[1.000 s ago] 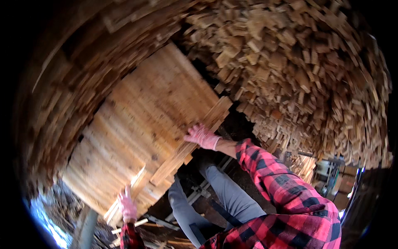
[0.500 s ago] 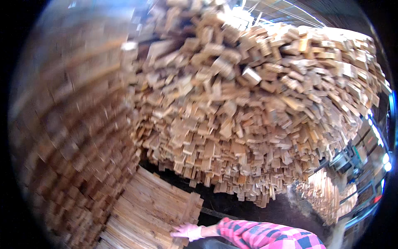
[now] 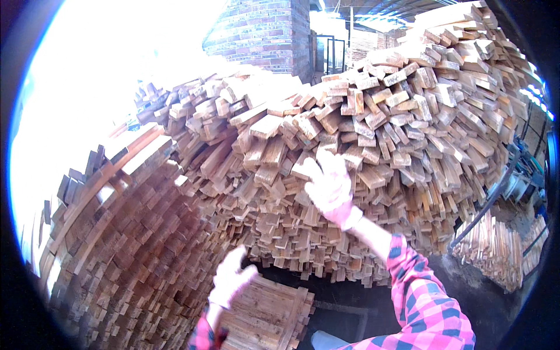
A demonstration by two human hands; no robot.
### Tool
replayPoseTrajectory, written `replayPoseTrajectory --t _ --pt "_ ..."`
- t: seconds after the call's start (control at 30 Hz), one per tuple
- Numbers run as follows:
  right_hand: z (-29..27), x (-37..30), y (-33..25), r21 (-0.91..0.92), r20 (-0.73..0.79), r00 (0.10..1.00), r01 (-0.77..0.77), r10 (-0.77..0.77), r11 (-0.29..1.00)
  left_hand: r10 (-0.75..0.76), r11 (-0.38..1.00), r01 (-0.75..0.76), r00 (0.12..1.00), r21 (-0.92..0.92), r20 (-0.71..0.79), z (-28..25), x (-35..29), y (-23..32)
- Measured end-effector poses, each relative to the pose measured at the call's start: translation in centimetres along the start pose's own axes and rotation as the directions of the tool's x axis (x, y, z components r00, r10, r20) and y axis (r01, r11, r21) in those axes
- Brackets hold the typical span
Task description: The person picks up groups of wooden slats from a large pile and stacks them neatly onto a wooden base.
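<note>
A large heap of loose wooden planks (image 3: 408, 192), cut ends facing me, rises in front. My right hand (image 3: 331, 189), in a pale glove, reaches up before this heap with its fingers spread and nothing in them. Whether its fingertips touch a plank I cannot tell. Lower and to the left, my left hand (image 3: 231, 279), also gloved, is raised with thumb and fingers apart, holding nothing. Below it lies a low stack of flat boards (image 3: 256, 318), its top layer laid side by side.
On the left stands a tall, tightly stacked wall of planks (image 3: 140, 251). Behind the heap is a brick pillar (image 3: 256, 35), beside strong glare. At far right are a bundle of upright wood strips (image 3: 493, 251) and a dark curved bar (image 3: 487, 210).
My right hand has risen from the low board stack to the front of the heap. My left hand has come into view. The view has tilted up, showing the brick pillar.
</note>
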State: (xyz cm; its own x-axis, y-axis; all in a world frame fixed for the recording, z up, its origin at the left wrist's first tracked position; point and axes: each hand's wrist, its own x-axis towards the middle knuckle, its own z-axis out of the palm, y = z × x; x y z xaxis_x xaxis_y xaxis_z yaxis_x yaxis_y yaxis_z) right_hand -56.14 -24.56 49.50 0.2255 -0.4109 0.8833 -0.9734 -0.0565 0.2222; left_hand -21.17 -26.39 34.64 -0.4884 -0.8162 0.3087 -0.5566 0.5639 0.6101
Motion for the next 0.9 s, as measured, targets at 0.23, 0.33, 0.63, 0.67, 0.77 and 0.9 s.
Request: replayPoseTrajectory --t 0.23,0.33,0.63,0.67,0.77,0.9 --pt "4.3 3.7 6.7 -0.17 0.575 0.779 -0.186 0.251 0.968 0.493 0.862 -0.357 0.755 0.359 -0.433 -10.1 26.9 14.4" --pt "4.4 4.3 6.3 -0.075 0.504 0.842 -0.18 0.193 0.981 0.289 0.392 -0.02 0.952 0.92 -0.102 -11.7 35.3 17.6" --pt "5.6 3.9 6.7 -0.097 0.434 0.885 -0.142 0.17 0.985 0.254 0.115 -0.024 0.967 0.993 -0.006 -8.5 44.8 16.7" --pt "5.5 4.3 6.2 -0.078 0.424 0.891 -0.143 0.162 0.987 0.183 0.115 -0.027 0.983 0.993 0.005 -10.0 43.9 18.7" --pt "5.6 4.0 6.3 -0.087 0.413 0.897 -0.134 0.158 0.987 0.074 0.392 -0.063 0.997 0.918 0.037 -13.6 44.7 21.6" --pt "6.1 3.0 7.5 -0.147 0.385 0.909 -0.111 0.16 0.983 -0.013 0.806 -0.151 0.962 0.572 0.273 -18.3 45.3 24.2"
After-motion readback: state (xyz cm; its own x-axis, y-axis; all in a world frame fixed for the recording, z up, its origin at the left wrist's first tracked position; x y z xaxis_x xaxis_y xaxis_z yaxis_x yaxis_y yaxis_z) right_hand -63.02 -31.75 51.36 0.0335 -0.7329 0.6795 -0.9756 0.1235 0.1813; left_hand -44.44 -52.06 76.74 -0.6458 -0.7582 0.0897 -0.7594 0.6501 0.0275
